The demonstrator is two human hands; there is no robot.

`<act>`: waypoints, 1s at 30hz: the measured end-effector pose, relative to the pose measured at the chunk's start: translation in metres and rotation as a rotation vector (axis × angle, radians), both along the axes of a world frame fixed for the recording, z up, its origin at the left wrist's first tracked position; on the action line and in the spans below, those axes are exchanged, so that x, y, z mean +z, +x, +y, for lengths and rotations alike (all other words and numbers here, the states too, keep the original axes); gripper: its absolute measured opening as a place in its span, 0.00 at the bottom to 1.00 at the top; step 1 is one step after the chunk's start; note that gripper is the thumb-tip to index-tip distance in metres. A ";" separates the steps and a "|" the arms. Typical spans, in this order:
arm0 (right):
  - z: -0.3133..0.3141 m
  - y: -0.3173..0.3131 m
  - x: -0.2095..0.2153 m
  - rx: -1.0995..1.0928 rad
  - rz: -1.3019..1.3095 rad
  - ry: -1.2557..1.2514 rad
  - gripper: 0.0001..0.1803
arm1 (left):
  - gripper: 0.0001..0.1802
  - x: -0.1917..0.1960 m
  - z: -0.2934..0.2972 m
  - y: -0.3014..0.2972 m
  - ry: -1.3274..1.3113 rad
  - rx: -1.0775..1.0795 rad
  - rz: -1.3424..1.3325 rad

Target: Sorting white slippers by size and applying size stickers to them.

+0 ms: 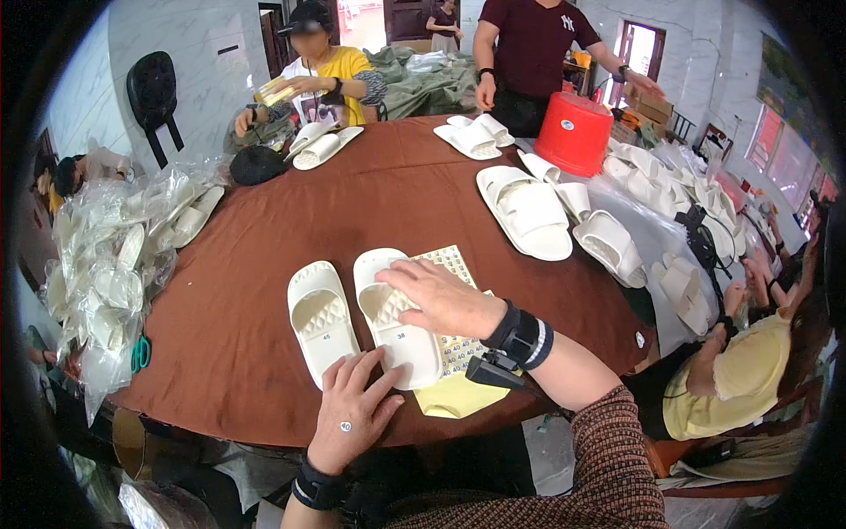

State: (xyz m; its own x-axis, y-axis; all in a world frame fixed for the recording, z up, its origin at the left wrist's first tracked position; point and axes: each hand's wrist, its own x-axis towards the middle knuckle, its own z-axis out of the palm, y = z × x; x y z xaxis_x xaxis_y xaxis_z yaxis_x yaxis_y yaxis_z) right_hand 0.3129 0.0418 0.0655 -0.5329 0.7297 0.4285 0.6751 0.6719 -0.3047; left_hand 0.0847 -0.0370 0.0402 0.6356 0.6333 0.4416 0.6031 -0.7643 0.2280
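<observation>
Two white slippers lie side by side in front of me, a left slipper [319, 304] and a right slipper [414, 357], each with a small round sticker. My right hand [449, 295] rests palm down over the right slipper, its fingers stretched and apart. At the heel ends of the pair, my left hand [352, 410] touches the slippers with spread fingers; a round sticker clings to its back. Partly under the right slipper and my right wrist is a pale yellow sticker sheet [454, 354] with rows of small labels, over a plain yellow sheet [458, 401].
Bagged slippers [110, 273] pile up at the left beside green-handled scissors [140, 354]. More white slippers [529, 216] and a red bucket [575, 132] stand on the right of the brown-covered table [238, 256]. Other people work around it.
</observation>
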 end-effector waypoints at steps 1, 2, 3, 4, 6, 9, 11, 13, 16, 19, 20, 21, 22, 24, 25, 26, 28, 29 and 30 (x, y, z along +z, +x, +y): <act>0.003 0.001 -0.002 -0.011 0.017 -0.035 0.28 | 0.21 0.000 0.000 0.000 0.000 0.001 0.002; 0.005 0.003 -0.003 -0.010 0.019 -0.035 0.28 | 0.21 -0.001 0.000 0.001 -0.002 0.003 -0.014; 0.005 0.004 -0.003 -0.029 0.032 -0.054 0.27 | 0.21 -0.001 -0.001 0.001 -0.004 0.005 -0.030; 0.006 0.004 -0.004 -0.046 0.044 -0.072 0.26 | 0.21 -0.001 -0.001 0.001 -0.003 0.006 -0.029; 0.008 0.005 -0.009 -0.058 0.062 -0.081 0.25 | 0.22 -0.001 -0.002 0.001 -0.049 0.016 -0.082; 0.010 0.006 -0.013 -0.093 0.089 -0.090 0.22 | 0.22 -0.004 -0.003 0.000 -0.062 0.039 -0.132; 0.009 0.004 -0.014 -0.103 0.100 -0.098 0.21 | 0.22 -0.008 -0.002 -0.005 -0.062 0.058 -0.173; 0.011 0.002 -0.015 -0.133 0.111 -0.119 0.20 | 0.22 -0.010 -0.003 -0.010 -0.071 0.087 -0.211; 0.011 0.004 -0.015 -0.125 0.164 -0.055 0.18 | 0.21 -0.005 -0.002 -0.019 -0.082 0.126 -0.357; 0.010 0.011 -0.014 -0.078 0.233 0.082 0.18 | 0.23 -0.001 0.013 -0.034 -0.002 0.221 -0.339; 0.011 0.011 -0.014 -0.110 0.254 0.088 0.17 | 0.23 0.001 0.021 -0.039 -0.002 0.259 -0.352; 0.011 0.013 -0.015 -0.117 0.254 0.143 0.17 | 0.24 0.000 0.030 -0.044 -0.001 0.295 -0.364; 0.011 0.012 -0.013 -0.118 0.269 0.146 0.16 | 0.24 -0.002 0.043 -0.054 -0.015 0.282 -0.368; 0.011 0.012 -0.012 -0.116 0.292 0.143 0.16 | 0.25 0.002 0.056 -0.059 -0.154 0.377 -0.397; 0.010 0.013 -0.011 -0.135 0.287 0.157 0.16 | 0.26 0.001 0.063 -0.063 -0.217 0.420 -0.416; 0.010 0.013 -0.011 -0.157 0.279 0.170 0.16 | 0.26 0.001 0.069 -0.066 -0.220 0.428 -0.406; 0.006 0.015 -0.009 -0.187 0.281 0.133 0.17 | 0.27 0.002 0.082 -0.065 -0.319 0.467 -0.338; 0.004 0.017 -0.008 -0.220 0.275 0.102 0.18 | 0.27 0.001 0.088 -0.063 -0.323 0.459 -0.328; 0.003 0.020 -0.009 -0.231 0.281 0.099 0.18 | 0.24 0.001 0.093 -0.061 -0.351 0.432 -0.315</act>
State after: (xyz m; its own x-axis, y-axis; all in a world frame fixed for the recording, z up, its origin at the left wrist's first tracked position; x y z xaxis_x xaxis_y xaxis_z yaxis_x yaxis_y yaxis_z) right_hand 0.3327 0.0453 0.0563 -0.2102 0.7649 0.6089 0.7117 0.5467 -0.4411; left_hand 0.0239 0.0563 0.0415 0.1642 0.9442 0.2856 0.7032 -0.3151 0.6374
